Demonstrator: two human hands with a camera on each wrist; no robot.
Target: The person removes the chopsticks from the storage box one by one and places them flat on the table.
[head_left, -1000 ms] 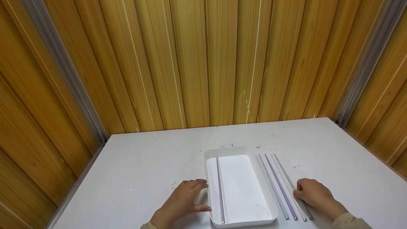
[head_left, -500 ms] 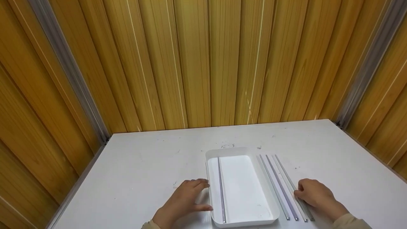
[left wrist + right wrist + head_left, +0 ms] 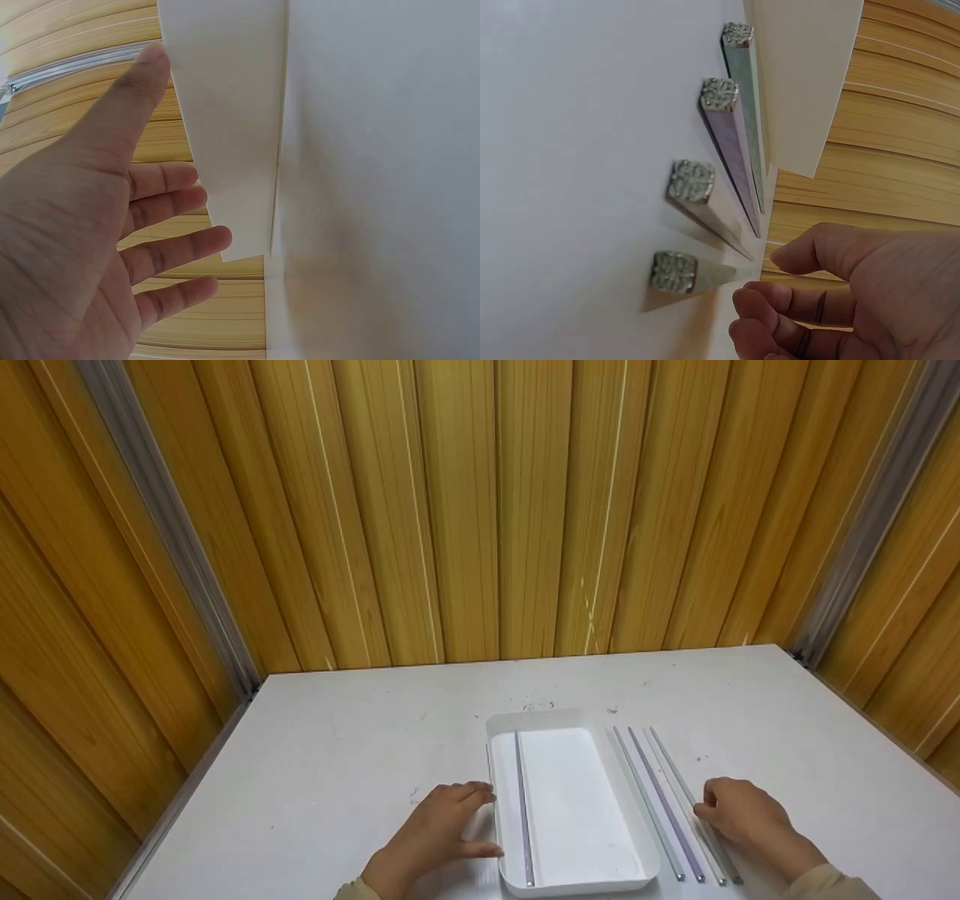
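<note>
At the left wall of a white tray (image 3: 574, 886), my left hand (image 3: 427, 832) has its fingers extended. In the left wrist view its thumb and fingertips come right up to the tray's pale side (image 3: 232, 135). One chopstick (image 3: 523, 810) lies lengthwise inside the tray. Several more chopsticks lie side by side right of it, including a purple one (image 3: 731, 139) with a patterned silver end. My right hand (image 3: 742, 814) is over the rightmost, pale green chopstick (image 3: 712, 276), thumb and curled fingers close to its shaft. I cannot tell whether they pinch it.
The tray and chopsticks share a white table (image 3: 360, 735) with small dark marks. Wood-patterned panels (image 3: 465, 510) rise behind it and at both sides, with grey metal posts (image 3: 169, 525) at the corners.
The head view has shifted slightly. My right hand has risen a little relative to the chopsticks, which stay in their places. My left hand keeps its place at the tray.
</note>
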